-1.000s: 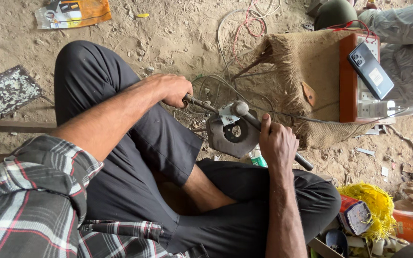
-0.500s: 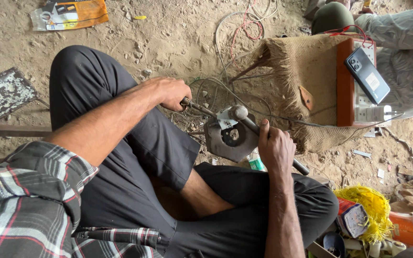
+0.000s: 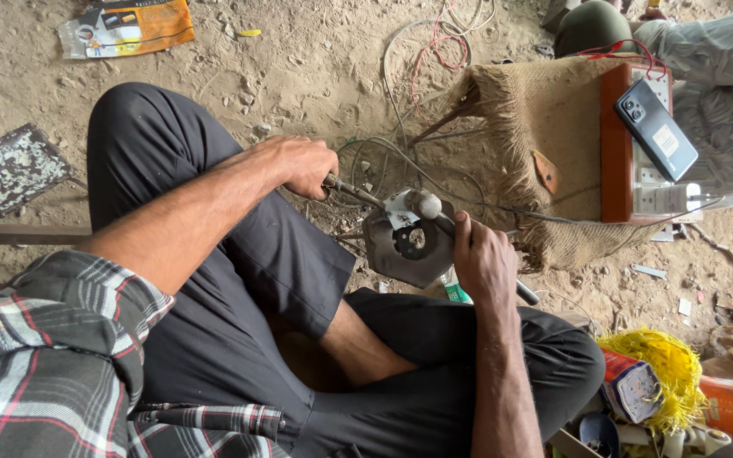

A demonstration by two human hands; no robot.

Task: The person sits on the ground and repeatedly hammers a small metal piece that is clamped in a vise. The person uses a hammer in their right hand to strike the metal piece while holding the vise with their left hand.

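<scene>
Metal plate point(image 3: 405, 246), grey with a round central opening, sits on the sandy ground between the person's crossed legs, with a long metal rod point(image 3: 434, 222) running across its top. The left hand point(image 3: 305, 164) is clenched around the rod's far end, just beside the raised knee. The right hand point(image 3: 484, 261) is wrapped around the rod's other end, its fingers touching the plate's edge. A small rounded knob point(image 3: 428, 203) sits on the rod above the plate. Loose wires point(image 3: 417, 51) trail over the sand behind. Farther off, a burlap-covered block point(image 3: 528, 127) carries an orange socket board point(image 3: 634, 182) with a phone point(image 3: 657, 130) on it.
</scene>
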